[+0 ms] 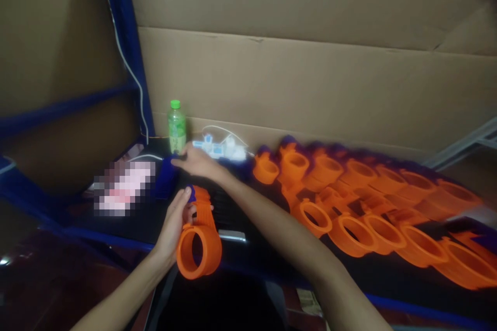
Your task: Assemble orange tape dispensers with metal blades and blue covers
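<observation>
My left hand (174,217) is closed around the upper part of an orange plastic tape dispenser (215,251). Its round ring hangs downward, and a dark blue piece shows at its top by my thumb. Farther forward, my right hand (200,161) reaches over the left part of the table, fingers bent together at a dark blue bin or box (165,178). Something dark blue is at those fingertips, but I cannot make out what it is. Several more orange tape dispensers (357,235) with dark blue ends lie in two rows to the right, partly blurred.
A green-capped bottle (177,126) stands at the back, beside a white power strip (221,150) with cables. A pixelated pink-white patch (124,189) covers something at left. Cardboard (310,83) walls the rear, and a blue metal post (130,36) rises at left.
</observation>
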Motion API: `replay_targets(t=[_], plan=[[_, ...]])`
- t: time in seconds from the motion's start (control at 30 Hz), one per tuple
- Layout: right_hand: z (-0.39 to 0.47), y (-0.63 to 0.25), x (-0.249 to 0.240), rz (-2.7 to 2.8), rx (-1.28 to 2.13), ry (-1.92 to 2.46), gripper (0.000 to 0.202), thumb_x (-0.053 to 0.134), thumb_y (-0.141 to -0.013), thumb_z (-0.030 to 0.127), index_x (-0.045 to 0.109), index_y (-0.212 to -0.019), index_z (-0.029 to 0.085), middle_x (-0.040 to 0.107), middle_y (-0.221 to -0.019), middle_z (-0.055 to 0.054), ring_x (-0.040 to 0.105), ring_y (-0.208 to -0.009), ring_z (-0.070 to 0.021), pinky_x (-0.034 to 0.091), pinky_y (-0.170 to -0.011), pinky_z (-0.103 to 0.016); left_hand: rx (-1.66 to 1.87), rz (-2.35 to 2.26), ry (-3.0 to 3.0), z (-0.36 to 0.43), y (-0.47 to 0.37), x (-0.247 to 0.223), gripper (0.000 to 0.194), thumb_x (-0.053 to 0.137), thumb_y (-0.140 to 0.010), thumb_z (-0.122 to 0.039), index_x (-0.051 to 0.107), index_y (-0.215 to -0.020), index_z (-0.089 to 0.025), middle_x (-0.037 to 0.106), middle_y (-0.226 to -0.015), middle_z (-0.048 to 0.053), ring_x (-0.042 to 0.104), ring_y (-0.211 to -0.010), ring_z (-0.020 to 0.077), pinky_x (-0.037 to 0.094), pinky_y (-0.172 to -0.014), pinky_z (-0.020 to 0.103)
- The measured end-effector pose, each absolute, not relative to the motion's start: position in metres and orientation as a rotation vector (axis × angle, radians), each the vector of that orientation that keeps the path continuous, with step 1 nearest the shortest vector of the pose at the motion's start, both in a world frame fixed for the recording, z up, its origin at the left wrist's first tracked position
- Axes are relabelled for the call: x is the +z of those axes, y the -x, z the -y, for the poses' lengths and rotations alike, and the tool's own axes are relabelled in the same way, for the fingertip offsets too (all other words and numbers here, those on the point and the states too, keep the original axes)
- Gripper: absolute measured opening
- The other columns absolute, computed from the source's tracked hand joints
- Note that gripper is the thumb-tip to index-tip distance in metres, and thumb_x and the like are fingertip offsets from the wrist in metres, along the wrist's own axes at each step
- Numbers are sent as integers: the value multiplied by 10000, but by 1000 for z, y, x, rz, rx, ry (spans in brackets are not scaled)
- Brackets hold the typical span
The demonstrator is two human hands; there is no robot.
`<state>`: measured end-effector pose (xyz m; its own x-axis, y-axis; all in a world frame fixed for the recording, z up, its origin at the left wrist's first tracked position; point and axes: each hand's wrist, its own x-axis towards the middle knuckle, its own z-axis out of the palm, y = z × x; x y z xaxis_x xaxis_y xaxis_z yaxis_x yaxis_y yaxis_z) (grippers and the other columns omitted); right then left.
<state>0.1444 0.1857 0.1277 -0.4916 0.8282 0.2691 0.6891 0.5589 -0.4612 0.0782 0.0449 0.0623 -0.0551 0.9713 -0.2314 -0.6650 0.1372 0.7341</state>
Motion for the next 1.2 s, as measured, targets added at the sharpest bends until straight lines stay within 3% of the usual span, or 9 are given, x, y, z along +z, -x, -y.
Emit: replay_targets(t=[0.17, 0.4, 0.6, 0.67, 0.73, 0.8, 0.9, 1.03, 1.2], plan=[[-200, -115, 115, 2371, 415, 1300, 359, 608, -983, 378, 599, -1253, 142, 621, -1225, -86, 644, -1046, -210, 573, -885, -405, 1422, -813, -402, -46, -79, 63, 470, 835, -727, -494, 603, -1005, -195, 733, -702, 10, 732, -612, 199, 506, -543, 235], [-197, -137, 135, 2318, 251, 1250, 482, 549, -934, 199, 437, -1396, 116, 700, -933, -94, 662, -782, -193, 545, -745, -310, 1445, -777, -377, -47, -80, 62, 421, 842, -740, -455, 580, -962, -212, 727, -707, 2, 756, -682, 213, 474, -535, 210], [-165, -191, 160, 2201, 34, 1163, 687, 468, -949, 207, 202, -1580, 156, 705, -860, -61, 654, -720, -183, 535, -769, -306, 1435, -758, -343, -50, -81, 57, 431, 808, -759, -511, 628, -979, -187, 769, -824, 62, 764, -773, 254, 547, -630, 284], [-151, -209, 162, 2198, -69, 1175, 614, 486, -942, 188, 350, -1541, 176, 705, -914, -78, 660, -786, -200, 534, -802, -326, 1457, -732, -341, -54, -83, 59, 423, 798, -771, -515, 649, -988, -184, 777, -879, 72, 763, -811, 247, 559, -673, 290], [-138, -223, 158, 2233, -135, 1171, 443, 514, -941, 183, 578, -1380, 190, 694, -1015, -103, 658, -894, -222, 533, -839, -346, 1521, -708, -360, -57, -86, 63, 414, 794, -784, -501, 671, -1024, -187, 779, -948, 75, 761, -850, 237, 566, -711, 288], [-125, -232, 152, 2273, -101, 1126, 299, 550, -945, 202, 696, -1206, 196, 676, -1059, -105, 647, -952, -224, 538, -838, -345, 1587, -672, -396, -59, -88, 69, 410, 788, -800, -486, 691, -1063, -188, 777, -1010, 79, 756, -896, 235, 571, -749, 291], [-105, -238, 144, 2291, 127, 980, 206, 608, -939, 232, 725, -1106, 206, 666, -1031, -80, 641, -986, -204, 549, -857, -339, 1624, -618, -472, -58, -90, 76, 391, 772, -829, -462, 717, -1075, -164, 774, -1064, 100, 744, -953, 247, 575, -804, 303], [-83, -240, 143, 2213, 501, 824, 141, 636, -934, 238, 671, -1065, 199, 640, -1267, -88, 604, -1207, -207, 507, -1019, -380, 1633, -610, -511, -53, -89, 77, 368, 779, -832, -427, 728, -1075, -154, 773, -1087, 112, 736, -992, 259, 578, -854, 328], [-76, -249, 146, 2115, 868, 847, 191, 610, -966, 275, 613, -1148, 219, 624, -1353, -79, 634, -1201, -197, 541, -971, -359, 1659, -600, -513, -53, -87, 74, 413, 777, -842, -399, 692, -1192, -196, 766, -1114, 97, 731, -1012, 246, 577, -888, 354]])
